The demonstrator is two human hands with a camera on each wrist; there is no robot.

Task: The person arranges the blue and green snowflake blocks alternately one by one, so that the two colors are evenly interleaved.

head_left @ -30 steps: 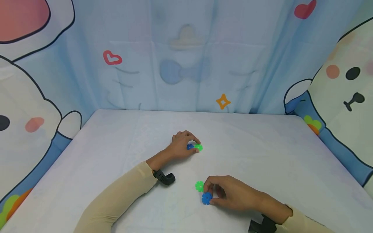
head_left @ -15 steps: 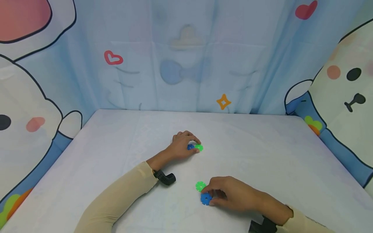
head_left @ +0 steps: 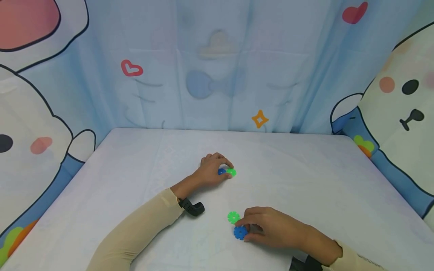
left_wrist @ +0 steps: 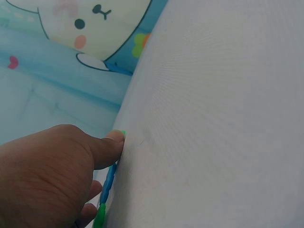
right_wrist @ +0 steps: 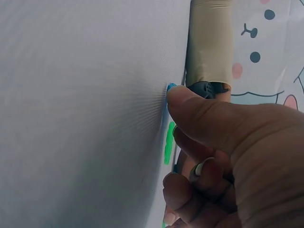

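Head: left hand (head_left: 211, 170), half-curled toward the far edge of the table (head_left: 169, 150), pinched far green disc (head_left: 232, 172), far blue disc (head_left: 222, 171) beside it; right hand (head_left: 274, 227), part-closed, pinched near blue disc (head_left: 240, 233) beside near green disc (head_left: 233, 217). Left wrist: thumb met green. Right wrist: thumb met blue.

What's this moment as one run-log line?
left hand: pinches far green disc | right hand: pinches near blue disc | near green disc: beside near blue disc

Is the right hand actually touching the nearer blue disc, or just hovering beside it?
Touching. The head view shows the right hand with its thumb and index fingertip against the rim of the blue disc.
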